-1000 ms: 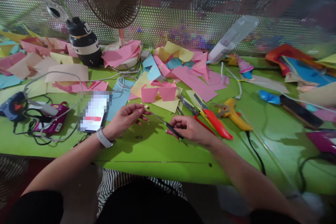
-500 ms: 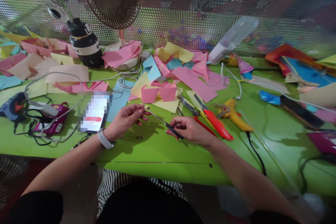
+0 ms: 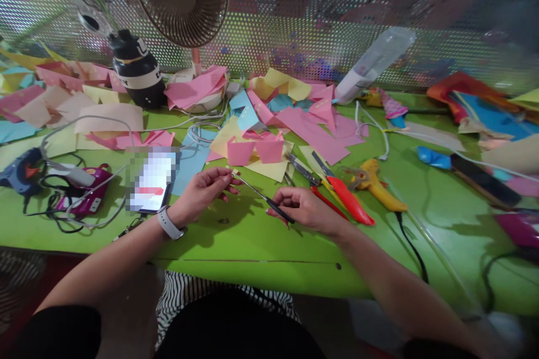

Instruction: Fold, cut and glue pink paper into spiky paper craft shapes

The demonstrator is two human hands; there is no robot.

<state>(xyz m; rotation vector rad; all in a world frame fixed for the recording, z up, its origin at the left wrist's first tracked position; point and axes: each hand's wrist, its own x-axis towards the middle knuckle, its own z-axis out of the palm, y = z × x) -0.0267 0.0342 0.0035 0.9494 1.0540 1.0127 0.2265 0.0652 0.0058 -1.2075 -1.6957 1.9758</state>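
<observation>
My right hand [image 3: 293, 206] is closed around the black handle of a slim tool [image 3: 279, 210] with a thin metal shaft. That shaft slants up and left to my left hand [image 3: 210, 184], where its tip meets a tiny pale-yellow piece [image 3: 236, 172]. Thumb and forefinger of the left hand pinch this piece; its exact kind is too small to tell. Just beyond the fingertips stand small folded pink paper shapes [image 3: 241, 153] on yellow paper. Whether the slim tool is a screwdriver or some other kind, I cannot tell.
Right of my hands lie a red-handled cutter [image 3: 349, 199], pliers [image 3: 302, 169] and a yellow glue gun [image 3: 381, 190]. A phone [image 3: 154, 179] and a blue glue gun [image 3: 19, 171] are at left. Behind stand a bottle [image 3: 141, 76], a fan [image 3: 181, 0] and scattered coloured paper [image 3: 315, 129].
</observation>
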